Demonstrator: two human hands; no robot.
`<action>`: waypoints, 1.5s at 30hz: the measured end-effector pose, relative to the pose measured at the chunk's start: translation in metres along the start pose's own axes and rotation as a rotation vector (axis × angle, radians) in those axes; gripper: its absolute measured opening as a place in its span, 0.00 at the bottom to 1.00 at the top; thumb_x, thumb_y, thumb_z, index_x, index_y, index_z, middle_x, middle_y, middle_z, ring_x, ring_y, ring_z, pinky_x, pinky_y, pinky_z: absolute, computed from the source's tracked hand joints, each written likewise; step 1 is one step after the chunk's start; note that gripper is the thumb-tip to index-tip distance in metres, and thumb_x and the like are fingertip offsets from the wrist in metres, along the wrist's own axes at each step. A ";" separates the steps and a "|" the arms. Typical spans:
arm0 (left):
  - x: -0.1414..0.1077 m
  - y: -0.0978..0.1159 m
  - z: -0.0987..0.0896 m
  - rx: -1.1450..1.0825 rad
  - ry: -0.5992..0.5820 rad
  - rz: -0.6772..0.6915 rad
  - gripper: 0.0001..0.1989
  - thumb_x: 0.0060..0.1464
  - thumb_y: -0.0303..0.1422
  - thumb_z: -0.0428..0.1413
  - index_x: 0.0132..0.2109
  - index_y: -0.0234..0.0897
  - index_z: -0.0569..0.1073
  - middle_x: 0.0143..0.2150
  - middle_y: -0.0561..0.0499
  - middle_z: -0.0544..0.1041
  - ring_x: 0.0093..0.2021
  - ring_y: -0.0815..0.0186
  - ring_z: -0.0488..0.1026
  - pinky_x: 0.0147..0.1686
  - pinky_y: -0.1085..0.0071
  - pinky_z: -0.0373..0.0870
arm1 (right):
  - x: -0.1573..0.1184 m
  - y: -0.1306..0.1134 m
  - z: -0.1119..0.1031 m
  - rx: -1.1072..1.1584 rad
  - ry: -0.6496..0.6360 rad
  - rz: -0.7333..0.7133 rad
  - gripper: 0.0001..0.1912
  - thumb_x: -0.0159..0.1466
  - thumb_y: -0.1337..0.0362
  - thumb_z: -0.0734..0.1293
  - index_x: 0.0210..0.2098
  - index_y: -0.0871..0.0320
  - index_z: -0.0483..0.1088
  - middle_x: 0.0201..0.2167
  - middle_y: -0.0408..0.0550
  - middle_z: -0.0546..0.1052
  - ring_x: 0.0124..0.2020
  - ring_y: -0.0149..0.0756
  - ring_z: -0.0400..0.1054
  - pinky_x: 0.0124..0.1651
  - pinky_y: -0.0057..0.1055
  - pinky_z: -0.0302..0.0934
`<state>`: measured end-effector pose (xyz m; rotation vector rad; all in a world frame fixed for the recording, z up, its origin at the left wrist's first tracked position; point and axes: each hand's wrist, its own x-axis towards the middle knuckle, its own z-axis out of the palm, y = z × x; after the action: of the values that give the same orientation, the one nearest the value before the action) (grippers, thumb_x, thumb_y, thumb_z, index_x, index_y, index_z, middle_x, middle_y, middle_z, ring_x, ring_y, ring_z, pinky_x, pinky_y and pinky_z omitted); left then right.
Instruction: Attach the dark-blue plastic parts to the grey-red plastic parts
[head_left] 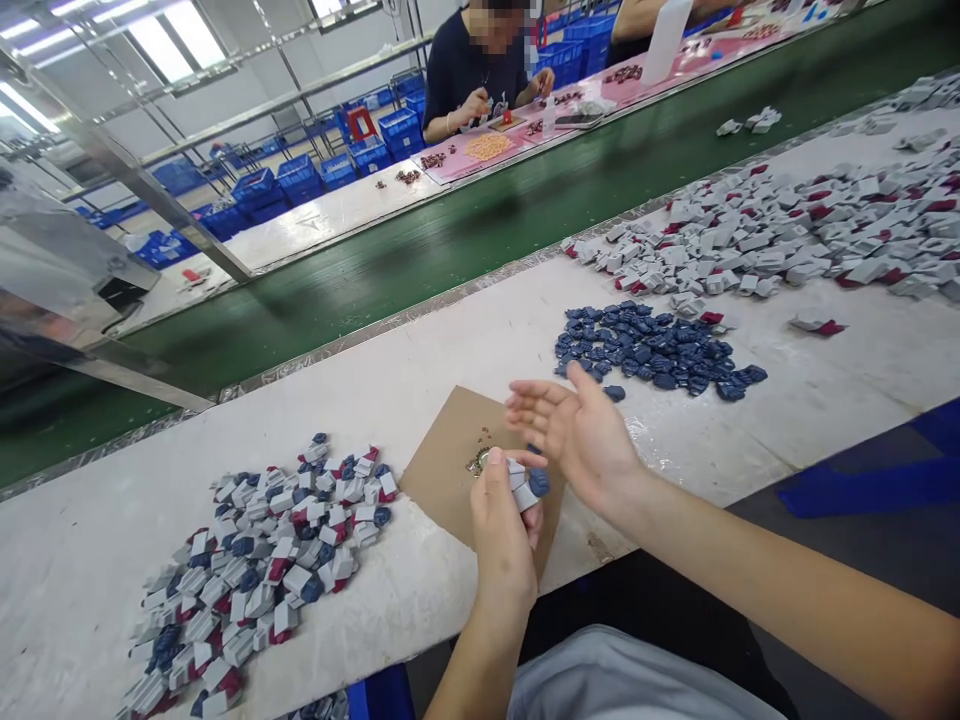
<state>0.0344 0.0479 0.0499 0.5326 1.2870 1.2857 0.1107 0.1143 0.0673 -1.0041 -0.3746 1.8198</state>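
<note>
My left hand [501, 545] is closed around a small light-grey plastic piece [519, 484] with a dark blue end. My right hand [589, 435] is just to the right, palm turned inward and fingers stretched out, holding nothing. Under both hands lies a brown cardboard sheet [442, 465]. Tiny brown and metallic bits [480, 458] sit on it near my left thumb. Beyond my right hand spreads a heap of dark blue plastic parts [645, 345]. At the left is a pile of grey pieces with maroon and blue parts [255, 560].
A large heap of grey and maroon pieces [795, 230] covers the table's far right. Past the white table [360, 390] runs a green conveyor belt [375, 260]. A person [472, 80] works across it beside blue bins [401, 130]. A metal post [165, 220] stands left.
</note>
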 end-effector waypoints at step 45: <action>-0.022 0.026 -0.032 0.905 0.333 0.901 0.14 0.59 0.30 0.37 0.31 0.39 0.65 0.25 0.51 0.72 0.26 0.67 0.69 0.28 0.72 0.62 | -0.028 0.025 0.054 -0.417 -0.564 0.016 0.37 0.57 0.35 0.49 0.16 0.58 0.71 0.16 0.48 0.72 0.23 0.35 0.69 0.33 0.32 0.63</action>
<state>0.0001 0.0248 0.0719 1.7398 2.0170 1.4716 0.0589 0.0877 0.0971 -0.7405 -1.1272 2.0695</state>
